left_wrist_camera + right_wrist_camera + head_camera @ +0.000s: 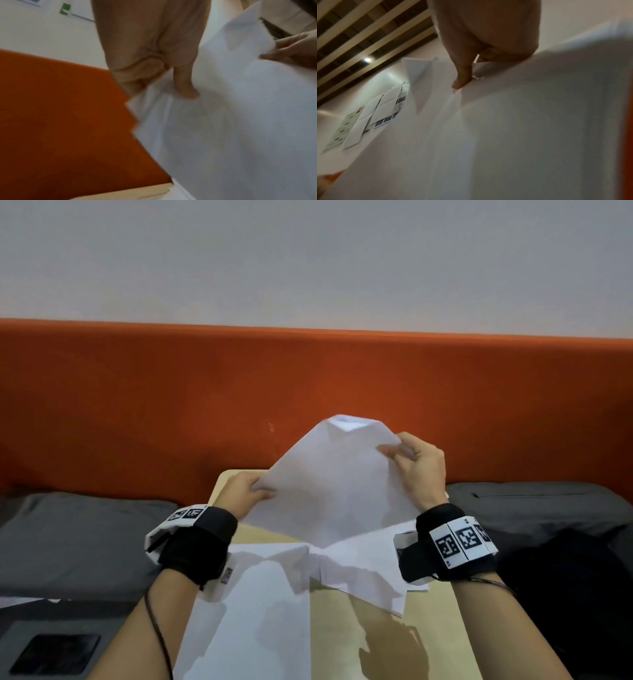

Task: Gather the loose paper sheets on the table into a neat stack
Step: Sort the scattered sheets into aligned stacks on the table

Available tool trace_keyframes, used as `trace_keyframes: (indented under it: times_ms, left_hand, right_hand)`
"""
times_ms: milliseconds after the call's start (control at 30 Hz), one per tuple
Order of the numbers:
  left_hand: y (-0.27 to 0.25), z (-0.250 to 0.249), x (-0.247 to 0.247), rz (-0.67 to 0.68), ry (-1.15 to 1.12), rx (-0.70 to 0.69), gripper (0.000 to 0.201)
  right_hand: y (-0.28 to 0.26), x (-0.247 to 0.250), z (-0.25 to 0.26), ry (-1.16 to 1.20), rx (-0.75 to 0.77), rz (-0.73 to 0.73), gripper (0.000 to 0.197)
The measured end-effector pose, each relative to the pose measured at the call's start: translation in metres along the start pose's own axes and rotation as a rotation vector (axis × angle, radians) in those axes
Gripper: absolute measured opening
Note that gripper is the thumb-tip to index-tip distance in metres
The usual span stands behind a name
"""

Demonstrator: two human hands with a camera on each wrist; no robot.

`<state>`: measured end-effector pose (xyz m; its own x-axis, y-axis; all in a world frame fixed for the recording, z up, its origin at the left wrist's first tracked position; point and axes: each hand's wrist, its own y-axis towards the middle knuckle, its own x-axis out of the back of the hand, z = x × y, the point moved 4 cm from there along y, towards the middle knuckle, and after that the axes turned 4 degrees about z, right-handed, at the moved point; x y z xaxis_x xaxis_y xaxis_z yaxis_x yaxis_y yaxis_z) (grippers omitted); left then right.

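Left hand (245, 491) and right hand (416, 462) each pinch an edge of the raised sheets (337, 484), held above the table (428, 628). More loose papers (270, 611) lie below, overlapping.

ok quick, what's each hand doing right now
Left hand: gripping the left edge of the raised paper sheets.
Right hand: pinching the same sheets at their upper right edge.
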<state>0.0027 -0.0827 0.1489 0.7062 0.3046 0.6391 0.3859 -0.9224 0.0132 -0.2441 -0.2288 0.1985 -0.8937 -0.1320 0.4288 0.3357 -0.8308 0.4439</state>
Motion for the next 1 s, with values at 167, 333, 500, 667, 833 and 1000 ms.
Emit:
trace_keyframes:
  times_ms: [167,333,500,667,833,1000]
  left_hand:
    - [-0.003,0.009,0.019,0.239,0.214,0.085,0.017]
    - [0.003,-0.018,0.008,0.261,0.11,0.024,0.021]
    - [-0.004,0.002,-0.049,0.307,0.095,0.066,0.018]
    - [-0.013,0.028,-0.082,0.324,0.015,0.145,0.019]
    - [-0.008,0.035,-0.091,0.313,-0.01,0.144,0.012]
    - [-0.007,0.031,-0.09,0.295,-0.002,0.091,0.02]
  right_hand:
    - [-0.009,-0.016,-0.005,0.296,-0.095,0.213,0.024]
    - [-0.044,-0.066,-0.025,0.359,-0.287,0.357,0.013]
    - [-0.089,-0.104,-0.061,0.018,-0.33,0.515,0.02]
    - [-0.104,-0.102,-0.072,0.039,-0.341,0.515,0.035]
    - [-0.1,-0.095,-0.075,0.171,-0.293,0.447,0.031]
    - [-0.095,-0.095,-0.076,0.227,-0.257,0.431,0.03]
